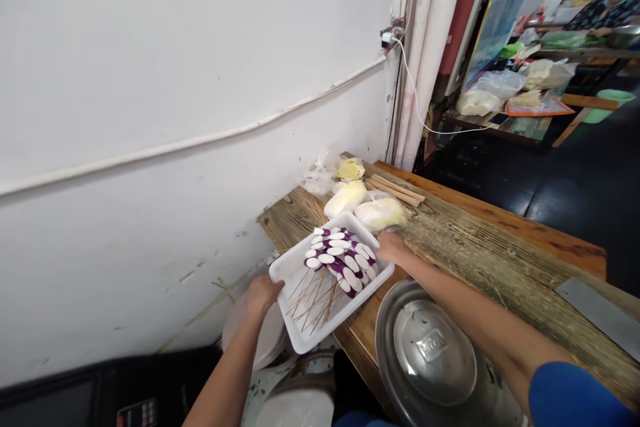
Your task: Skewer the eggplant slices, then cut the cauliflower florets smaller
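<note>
Left hand (264, 293) clamped on tray (300, 337), fingers at the rim on its left side. Right hand (393, 247) clamped on same tray, rim at its right side. Tray white, at the wall end of bench (465, 247), across the near edge, part of it out past that edge; can't tell if it touches the wood. In tray: skewers (340, 257), purple-and-white slices bunched toward the far right, bare sticks pointing to the near left side.

Bagged pale yellow stuff (383, 210) just beyond tray, near the bench's wall end. Clear bag (321, 177) by the wall, at the far left corner. Loose sticks (395, 190) close to the far edge. Metal lid (435, 350), round, at the near edge, under right forearm. Flat metal blade (600, 313) lying toward the right end of bench. White bucket (263, 333) below left, partly hidden by arm and tray. Charger (387, 39) in wall socket, cable attached. Back right: person (607, 10) at another table, bags on a lower surface, green bin (607, 107) on floor.
</note>
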### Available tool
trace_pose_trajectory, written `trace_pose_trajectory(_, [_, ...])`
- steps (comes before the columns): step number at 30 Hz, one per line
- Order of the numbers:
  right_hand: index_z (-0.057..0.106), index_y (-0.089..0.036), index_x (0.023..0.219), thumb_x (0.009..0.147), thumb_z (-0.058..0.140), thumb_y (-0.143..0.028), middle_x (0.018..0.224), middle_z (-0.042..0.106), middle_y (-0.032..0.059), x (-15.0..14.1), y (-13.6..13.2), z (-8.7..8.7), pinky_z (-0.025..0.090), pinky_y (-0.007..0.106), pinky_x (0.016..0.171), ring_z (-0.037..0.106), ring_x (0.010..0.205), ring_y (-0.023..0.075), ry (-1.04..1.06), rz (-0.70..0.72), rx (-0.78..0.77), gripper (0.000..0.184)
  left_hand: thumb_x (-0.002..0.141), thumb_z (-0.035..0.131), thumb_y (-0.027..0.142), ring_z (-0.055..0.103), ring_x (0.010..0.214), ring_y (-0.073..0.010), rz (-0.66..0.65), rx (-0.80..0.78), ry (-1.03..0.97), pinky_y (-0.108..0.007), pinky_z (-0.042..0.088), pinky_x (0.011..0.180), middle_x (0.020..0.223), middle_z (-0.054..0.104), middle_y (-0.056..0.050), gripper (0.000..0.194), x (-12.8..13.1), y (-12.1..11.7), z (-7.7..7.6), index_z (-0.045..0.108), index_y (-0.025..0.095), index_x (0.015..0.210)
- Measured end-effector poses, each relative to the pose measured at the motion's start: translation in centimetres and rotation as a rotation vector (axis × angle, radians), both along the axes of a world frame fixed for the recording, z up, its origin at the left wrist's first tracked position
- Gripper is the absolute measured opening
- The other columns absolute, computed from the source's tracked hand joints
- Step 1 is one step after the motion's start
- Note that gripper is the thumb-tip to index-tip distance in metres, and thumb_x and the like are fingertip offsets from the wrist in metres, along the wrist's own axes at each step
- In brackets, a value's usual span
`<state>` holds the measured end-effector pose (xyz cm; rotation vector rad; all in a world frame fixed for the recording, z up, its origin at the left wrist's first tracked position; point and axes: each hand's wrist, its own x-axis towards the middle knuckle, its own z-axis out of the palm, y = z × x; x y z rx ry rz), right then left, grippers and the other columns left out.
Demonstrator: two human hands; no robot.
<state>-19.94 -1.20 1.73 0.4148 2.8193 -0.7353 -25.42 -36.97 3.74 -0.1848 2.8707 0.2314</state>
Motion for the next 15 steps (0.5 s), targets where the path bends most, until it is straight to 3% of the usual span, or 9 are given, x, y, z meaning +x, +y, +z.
trace_pose_trajectory(5, [0.070, -0.016, 0.078, 0.072, 0.062, -0.031, 0.081, 0.070, 0.0075, 0.0, 0.2, 0.7, 0.044, 0.023, 0.062, 0.065, 0.078, 0.0194, 0.097, 0.007, -0.091, 0.018, 0.074, 0.050, 0.038, 0.061, 0.056, -0.0194, 0.065, 0.093, 0.054, -0.027, 0.039, 0.053, 0.055, 0.062, -0.005, 0.024, 0.5, -1.3, 0.2, 0.055, 0.019, 0.061])
trace_pose_trajectory(8, [0.068, -0.015, 0.075, 0.073, 0.058, -0.032, 0.069, 0.066, 0.0024, 0.2, 0.2, 1.9, 0.037, 0.020, 0.052, 0.061, 0.066, 0.0145, 0.152, -0.028, -0.195, 0.019, 0.075, 0.050, 0.041, 0.058, 0.053, -0.0176, 0.125, 0.186, 0.166, -0.026, 0.039, 0.051, 0.051, 0.058, -0.002, 0.027, 0.8, -2.0, 1.8, 0.052, 0.019, 0.060])
trace_pose_trajectory(12, [0.061, -0.015, 0.064, 0.068, 0.056, -0.025, 0.054, 0.053, -0.0036, 1.1, 0.3, 4.3, 0.030, 0.018, 0.045, 0.049, 0.052, 0.0093, 0.293, -0.119, -0.470, 0.013, 0.074, 0.054, 0.040, 0.059, 0.056, -0.0163, 0.225, 0.449, 0.317, -0.023, 0.042, 0.051, 0.053, 0.057, 0.000, 0.024, 1.9, -1.5, 6.3, 0.053, 0.017, 0.066])
trace_pose_trajectory(15, [0.053, -0.016, 0.057, 0.065, 0.052, -0.020, 0.048, 0.043, -0.0063, 2.7, 0.9, 6.9, 0.027, 0.017, 0.041, 0.041, 0.045, 0.0068, 0.359, -0.152, -0.651, 0.008, 0.073, 0.059, 0.035, 0.062, 0.061, -0.0163, 0.267, 0.874, 0.268, -0.024, 0.047, 0.056, 0.064, 0.065, -0.003, 0.023, 3.7, 0.1, 10.8, 0.058, 0.015, 0.084])
